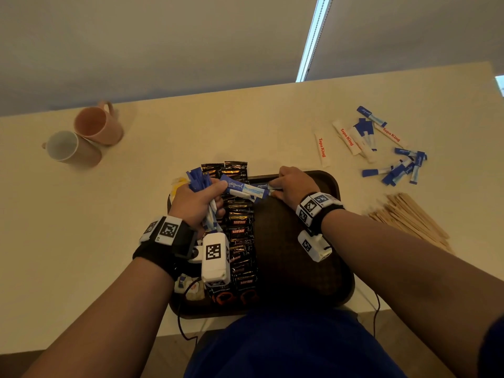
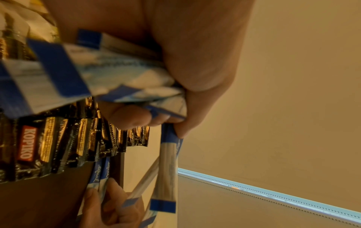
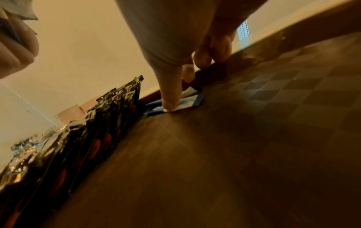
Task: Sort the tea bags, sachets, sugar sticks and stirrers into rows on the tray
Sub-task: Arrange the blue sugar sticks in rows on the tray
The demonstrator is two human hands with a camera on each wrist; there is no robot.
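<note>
My left hand (image 1: 207,197) grips a fanned bundle of blue-and-white Equal sticks (image 1: 197,181) over the left of the dark brown tray (image 1: 300,268). In the left wrist view the bundle (image 2: 117,72) lies across my palm. My right hand (image 1: 278,188) pinches the ends of a few Equal sticks (image 1: 245,189) at the tray's far edge. In the right wrist view my thumb (image 3: 170,92) holds one stick (image 3: 187,102) down on the tray floor (image 3: 234,138). A row of black Kopiko sachets (image 1: 241,241) runs down the tray. Tea bags (image 1: 191,289) lie along its left side, partly hidden by my wrist.
On the table to the right lie loose Equal sticks (image 1: 395,165), white Tapa King sugar sticks (image 1: 346,137) and a pile of wooden stirrers (image 1: 409,216). Two mugs, a pink mug (image 1: 95,126) and a pale mug (image 1: 65,147), stand at the far left. Cables hang off the near edge.
</note>
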